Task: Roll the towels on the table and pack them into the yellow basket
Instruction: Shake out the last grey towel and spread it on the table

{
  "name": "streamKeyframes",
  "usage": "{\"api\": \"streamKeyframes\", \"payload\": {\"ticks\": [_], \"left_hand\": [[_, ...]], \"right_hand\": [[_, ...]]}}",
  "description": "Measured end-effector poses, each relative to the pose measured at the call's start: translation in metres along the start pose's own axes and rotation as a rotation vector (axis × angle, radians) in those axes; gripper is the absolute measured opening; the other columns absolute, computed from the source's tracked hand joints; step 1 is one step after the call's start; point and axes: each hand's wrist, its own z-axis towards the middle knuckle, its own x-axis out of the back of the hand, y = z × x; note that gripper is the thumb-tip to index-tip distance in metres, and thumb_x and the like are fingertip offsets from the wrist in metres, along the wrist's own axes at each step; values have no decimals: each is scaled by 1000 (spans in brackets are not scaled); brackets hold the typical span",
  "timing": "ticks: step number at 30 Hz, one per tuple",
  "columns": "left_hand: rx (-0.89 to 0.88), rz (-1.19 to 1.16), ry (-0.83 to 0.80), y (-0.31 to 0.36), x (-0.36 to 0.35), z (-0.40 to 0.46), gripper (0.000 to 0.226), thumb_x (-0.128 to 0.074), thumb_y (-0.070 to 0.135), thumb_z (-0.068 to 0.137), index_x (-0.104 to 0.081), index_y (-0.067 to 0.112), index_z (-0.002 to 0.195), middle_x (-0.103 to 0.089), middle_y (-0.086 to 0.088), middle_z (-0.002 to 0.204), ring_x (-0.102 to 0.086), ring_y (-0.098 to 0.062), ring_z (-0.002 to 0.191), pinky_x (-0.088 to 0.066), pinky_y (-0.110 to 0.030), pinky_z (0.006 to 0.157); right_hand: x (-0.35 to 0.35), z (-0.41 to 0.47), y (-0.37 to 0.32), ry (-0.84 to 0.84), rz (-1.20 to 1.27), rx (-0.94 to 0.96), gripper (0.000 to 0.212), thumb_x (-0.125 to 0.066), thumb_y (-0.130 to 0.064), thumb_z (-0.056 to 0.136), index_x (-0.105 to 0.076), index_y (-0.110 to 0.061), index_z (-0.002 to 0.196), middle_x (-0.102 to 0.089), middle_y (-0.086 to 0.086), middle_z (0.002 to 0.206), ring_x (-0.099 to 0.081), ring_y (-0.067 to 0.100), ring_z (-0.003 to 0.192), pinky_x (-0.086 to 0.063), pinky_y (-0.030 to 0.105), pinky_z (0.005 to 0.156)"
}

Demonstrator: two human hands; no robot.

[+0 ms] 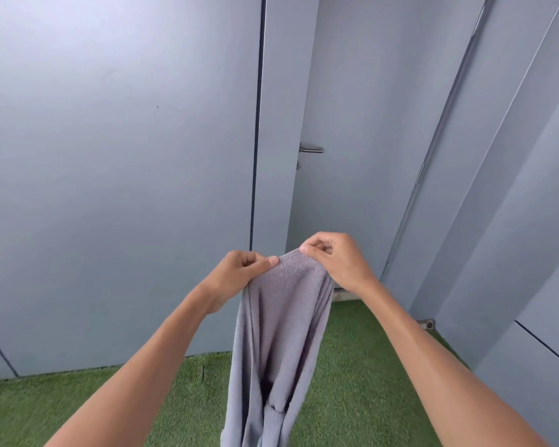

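A grey towel [281, 333] hangs down in front of me in loose vertical folds, its lower end running out of the bottom of the view. My left hand [239, 274] pinches the towel's top edge at its left corner. My right hand [334, 258] pinches the same edge at its right corner, a little higher. The two hands are close together, so the cloth sags between them. Neither the table nor the yellow basket is in view.
Grey wall panels [120, 188] fill the view ahead, with a grey door and its metal lever handle [311, 149] at the centre. Green artificial grass [352, 366] covers the floor below. A small metal fitting [428, 324] sits on the floor at the right wall.
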Motion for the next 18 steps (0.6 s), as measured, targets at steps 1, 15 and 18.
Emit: {"api": "streamKeyframes", "payload": {"ticks": [1,15,18], "left_hand": [[5,-1,-6,-1,0,4,46,-66,46,84,-63,1,81,-58,1,75,-53,-8,70,-41,-18,67],[-33,710,403,-47,-23,39,7,-58,19,82,-58,16,89,-63,0,85,-59,-24,77,-51,-36,72],[51,652,526,-61,-34,43,7,-59,19,81,-57,16,88,-64,-1,82,-58,-27,77,-49,-37,68]], "right_hand": [[5,4,4,-19,-27,5,7,-69,-25,87,-72,-21,82,-71,4,77,-63,25,73,-52,39,72],[42,19,28,14,-50,58,8,-67,-19,88,-71,-13,84,-65,11,72,-42,3,54,-37,14,54],[47,19,28,34,-53,65,8,-66,-18,88,-71,-14,84,-63,8,69,-45,5,56,-39,17,54]]}}
